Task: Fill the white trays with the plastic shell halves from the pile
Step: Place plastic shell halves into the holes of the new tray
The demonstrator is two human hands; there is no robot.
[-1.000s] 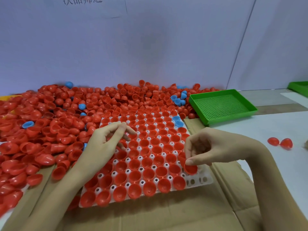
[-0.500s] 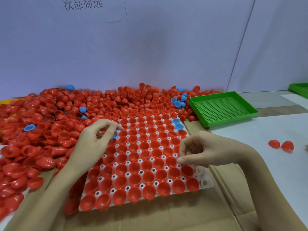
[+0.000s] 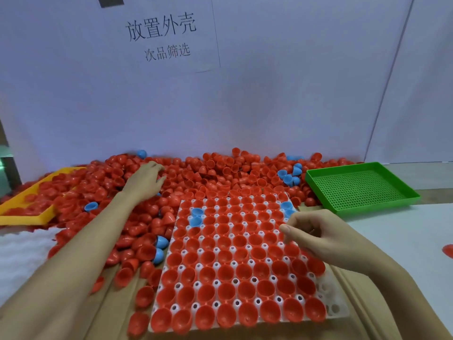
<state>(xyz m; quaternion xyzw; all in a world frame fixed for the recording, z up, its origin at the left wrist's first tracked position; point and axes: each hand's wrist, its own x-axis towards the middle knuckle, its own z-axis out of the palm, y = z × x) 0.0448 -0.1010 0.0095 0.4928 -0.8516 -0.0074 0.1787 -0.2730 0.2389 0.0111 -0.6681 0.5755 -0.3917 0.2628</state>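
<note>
A white tray (image 3: 339, 308) lies in the middle on cardboard. Red shell halves (image 3: 245, 253) sit open side up in nearly all of its cups, with a few blue ones (image 3: 196, 217) among them. A few cups at its near right corner show white. The pile of red shell halves (image 3: 220, 173) spreads behind and to the left of the tray. My left hand (image 3: 147, 179) reaches far into the pile, its fingers spread on the shells. My right hand (image 3: 311, 231) hovers over the tray's right side, fingers loosely curled, holding nothing that I can see.
A green perforated tray (image 3: 360, 188) stands at the back right. A yellow tray (image 3: 29, 213) at the left is half buried in shells. A loose red shell (image 3: 448, 250) lies at the right edge. The wall with a paper sign (image 3: 161, 38) closes the back.
My left hand has left the tray's left edge and stretched out into the far pile. My right hand stays above the tray's right side. The view has tilted upward.
</note>
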